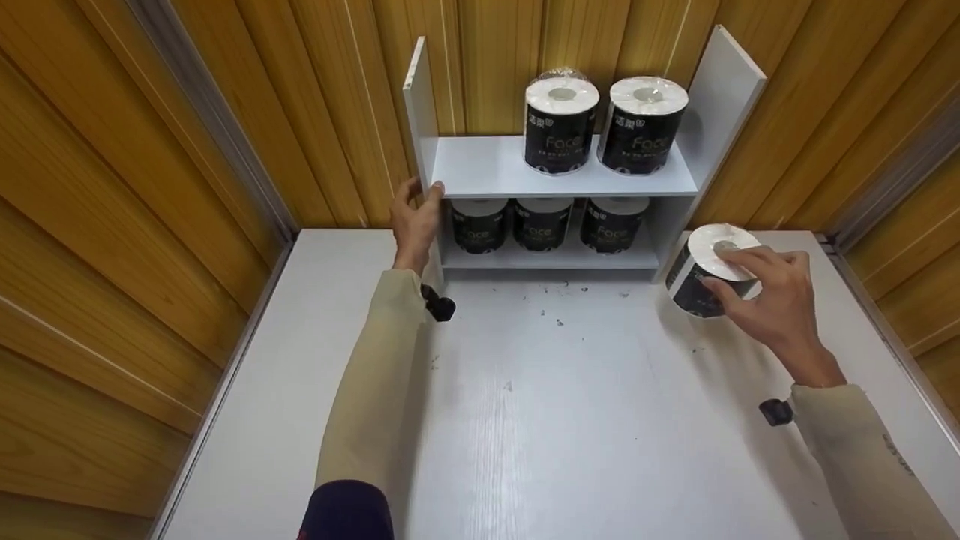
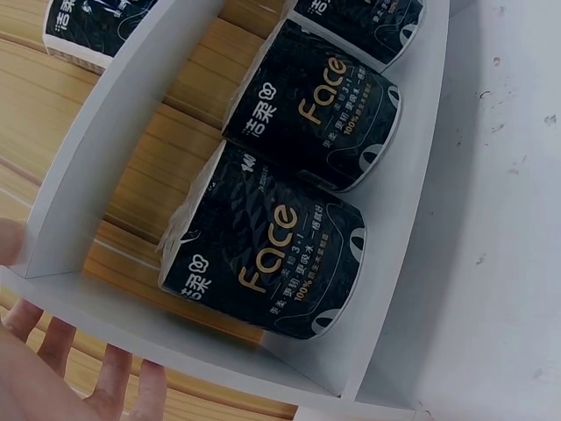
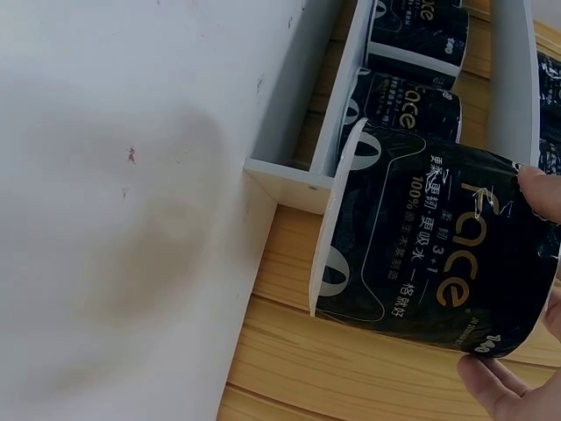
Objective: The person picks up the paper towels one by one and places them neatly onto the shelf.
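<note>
My right hand (image 1: 780, 300) grips a toilet paper roll (image 1: 697, 289) by its upper part, thumb on the near side and fingers over the top. This roll has a dark wrapper marked "Face" and hangs tilted beside the right end of a white two-tier shelf (image 1: 487, 169). At the shelf's left end, my left hand (image 1: 416, 225) holds the side panel (image 2: 175, 329), thumb at its front edge and fingers along the outside. Two matching rolls (image 1: 560, 142) stand on the upper tier, towards the right. Three more rolls (image 1: 480, 229) stand in a row on the lower tier.
The shelf stands at the back of a white table (image 1: 525, 420), against a wood-slat wall (image 1: 495, 67). Its side panels rise above the upper tier; the right one (image 1: 724, 97) leans outward in view. Small dark specks (image 1: 559, 322) mark the tabletop. Slatted walls (image 1: 112, 262) flank the table.
</note>
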### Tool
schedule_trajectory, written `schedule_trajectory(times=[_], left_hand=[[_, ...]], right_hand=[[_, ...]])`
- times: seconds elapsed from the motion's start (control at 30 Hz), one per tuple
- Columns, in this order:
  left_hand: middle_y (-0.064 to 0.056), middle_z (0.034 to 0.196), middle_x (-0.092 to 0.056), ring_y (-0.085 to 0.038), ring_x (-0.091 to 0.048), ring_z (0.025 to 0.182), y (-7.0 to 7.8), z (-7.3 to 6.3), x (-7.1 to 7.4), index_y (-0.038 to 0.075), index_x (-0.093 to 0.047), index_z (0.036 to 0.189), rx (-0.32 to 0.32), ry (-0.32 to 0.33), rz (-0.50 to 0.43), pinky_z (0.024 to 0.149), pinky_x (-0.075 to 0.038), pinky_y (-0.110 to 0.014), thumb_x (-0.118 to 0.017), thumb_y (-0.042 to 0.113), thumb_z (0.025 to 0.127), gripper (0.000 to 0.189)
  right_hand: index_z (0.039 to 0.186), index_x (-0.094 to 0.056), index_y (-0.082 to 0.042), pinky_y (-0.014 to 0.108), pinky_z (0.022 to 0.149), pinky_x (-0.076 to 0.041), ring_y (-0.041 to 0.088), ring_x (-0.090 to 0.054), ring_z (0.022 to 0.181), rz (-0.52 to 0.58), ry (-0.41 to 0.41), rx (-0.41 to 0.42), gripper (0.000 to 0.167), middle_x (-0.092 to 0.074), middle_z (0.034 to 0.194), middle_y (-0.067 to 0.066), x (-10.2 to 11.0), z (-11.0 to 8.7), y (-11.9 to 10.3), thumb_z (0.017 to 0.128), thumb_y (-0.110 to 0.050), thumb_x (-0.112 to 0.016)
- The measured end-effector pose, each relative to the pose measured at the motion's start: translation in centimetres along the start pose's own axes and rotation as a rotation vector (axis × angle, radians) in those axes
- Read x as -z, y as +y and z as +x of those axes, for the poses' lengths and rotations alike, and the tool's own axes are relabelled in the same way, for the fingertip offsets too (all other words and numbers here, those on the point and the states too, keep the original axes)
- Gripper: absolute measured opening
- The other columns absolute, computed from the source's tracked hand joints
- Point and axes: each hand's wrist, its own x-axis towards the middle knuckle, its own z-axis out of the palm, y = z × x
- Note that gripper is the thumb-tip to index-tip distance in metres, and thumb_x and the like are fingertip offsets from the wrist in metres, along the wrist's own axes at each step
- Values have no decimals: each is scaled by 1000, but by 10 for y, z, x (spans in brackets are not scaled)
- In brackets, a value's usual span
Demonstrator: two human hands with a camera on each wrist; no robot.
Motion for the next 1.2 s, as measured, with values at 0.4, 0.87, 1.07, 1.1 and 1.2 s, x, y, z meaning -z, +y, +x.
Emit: schedule_trajectory(times=[0.4, 0.87, 1.07, 1.1, 1.2], left_hand=[[-7, 157, -52, -26, -45, 149, 2, 0, 3, 17, -54, 155, -15, -6, 61, 123, -41, -47, -66, 41, 106, 55], [-8, 155, -55, -25, -47, 146, 4, 2, 12, 15, -56, 152, -42, -51, 107, 120, -44, -44, -67, 40, 105, 55], [-8, 154, -56, -25, -46, 148, 3, 0, 14, 14, -58, 150, -79, -47, 140, 121, -42, -44, -66, 38, 105, 52], [-8, 154, -56, -25, -46, 149, 4, 0, 15, 14, -58, 150, -88, -45, 146, 121, -42, -44, -67, 38, 105, 52], [-9, 154, -56, -26, -45, 149, 4, -1, 15, 13, -57, 151, -122, -49, 149, 122, -41, -45, -66, 36, 105, 52]], right_hand=[[122, -80, -9, 42, 81, -25, 30, -42, 99, 35, 24, 47, 46, -77, 115, 19, 0, 2, -8, 78, -12, -94], [124, -79, -9, 41, 83, -25, 27, -43, 101, 55, 25, 74, 48, -76, 118, 21, 5, 3, -21, 79, -7, -93], [123, -80, -10, 40, 83, -25, 24, -42, 100, 71, 26, 85, 49, -78, 115, 18, 5, 5, -27, 76, -7, -94], [123, -80, -10, 40, 83, -25, 23, -42, 100, 74, 25, 90, 49, -78, 114, 18, 5, 6, -27, 76, -7, -95], [122, -81, -8, 39, 82, -25, 24, -43, 99, 83, 27, 113, 48, -78, 113, 18, 5, 8, -30, 76, -9, -95]])
